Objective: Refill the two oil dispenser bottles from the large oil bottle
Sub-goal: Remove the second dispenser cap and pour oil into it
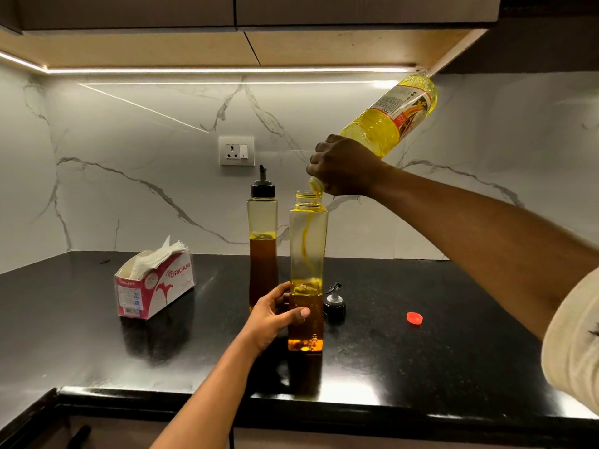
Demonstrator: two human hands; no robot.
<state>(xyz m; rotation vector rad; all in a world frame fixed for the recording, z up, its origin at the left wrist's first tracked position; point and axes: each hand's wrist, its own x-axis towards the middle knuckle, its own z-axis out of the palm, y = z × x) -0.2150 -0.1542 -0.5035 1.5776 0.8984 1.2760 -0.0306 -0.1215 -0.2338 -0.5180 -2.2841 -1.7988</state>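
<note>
My right hand [345, 165] grips the neck of the large oil bottle [393, 116], tipped mouth-down over an uncapped square dispenser bottle [307, 241]. A thin yellow stream of oil runs down inside it onto oil filling roughly its lower third. My left hand [275, 314] wraps the lower part of that dispenser and steadies it on the black counter [421, 361]. Behind it to the left stands the second dispenser bottle [263, 241], about half full, with its black pourer cap on. The removed pourer cap [334, 303] lies just right of the open dispenser. The red cap [414, 318] lies farther right.
A pink and white tissue box [155, 283] stands at the left of the counter. A wall socket [236, 151] sits on the marble backsplash behind the bottles. Cabinets with a light strip hang overhead. The counter's front edge runs across the bottom.
</note>
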